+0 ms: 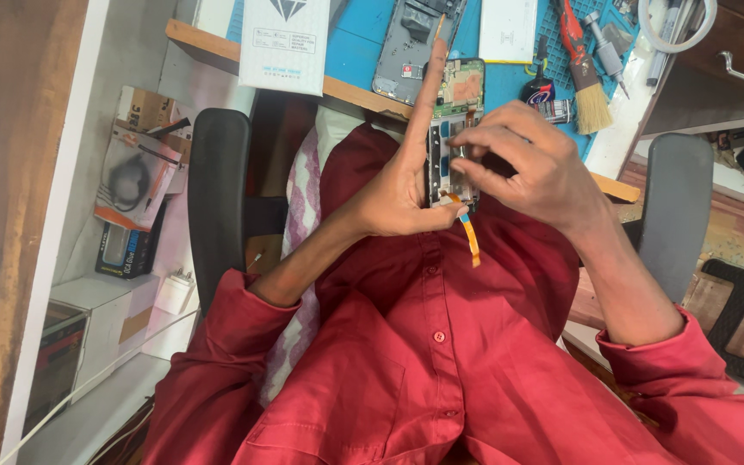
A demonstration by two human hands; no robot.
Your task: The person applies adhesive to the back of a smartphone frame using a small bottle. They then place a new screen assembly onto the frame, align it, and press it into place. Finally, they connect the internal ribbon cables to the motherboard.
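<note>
The left hand (pixel 402 185) cradles one opened phone frame with a bare circuit board (pixel 454 129) above the red shirt, fingers extended. One orange ribbon cable (pixel 470 232) dangles below. The right hand (pixel 531 164) pinches its middle. One brush (pixel 585 82) lies on the blue bench mat (pixel 350 52).

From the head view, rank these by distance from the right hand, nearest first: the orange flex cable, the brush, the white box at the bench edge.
1. orange flex cable: just below the right hand, hanging from the opened phone.
2. brush: above it, on the blue mat.
3. white box: far across, top left of the bench.
</note>
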